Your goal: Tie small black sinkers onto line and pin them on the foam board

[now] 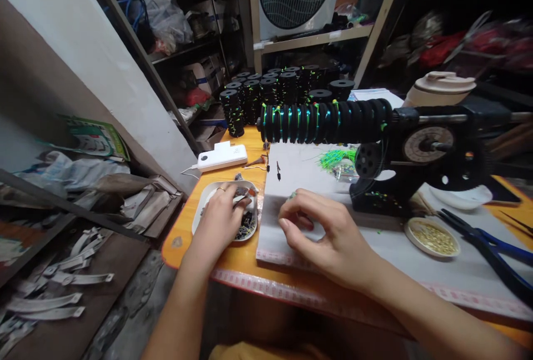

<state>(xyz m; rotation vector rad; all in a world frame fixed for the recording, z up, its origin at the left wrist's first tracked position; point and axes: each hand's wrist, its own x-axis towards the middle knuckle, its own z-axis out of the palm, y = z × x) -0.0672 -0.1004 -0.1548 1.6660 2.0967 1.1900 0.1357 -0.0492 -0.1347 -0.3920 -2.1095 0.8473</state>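
Small, dark, slim pieces (247, 225) lie in a squarish white plastic tray (204, 197), partly under the left hand (220, 211). Its fingers reach down among them; whether they pinch one, I cannot tell. Beside it, the right hand (320, 225) has thumb and fingers loosely curled, any held thing hidden. The tray stands near the edge of the orange wooden table (187, 244), probably for easy reach. Farther right, a round, shallow, pale dish (442, 255) holds tiny gold-coloured bits (433, 236), near a black machine (383, 199) bearing a ridged black cylinder (327, 122).
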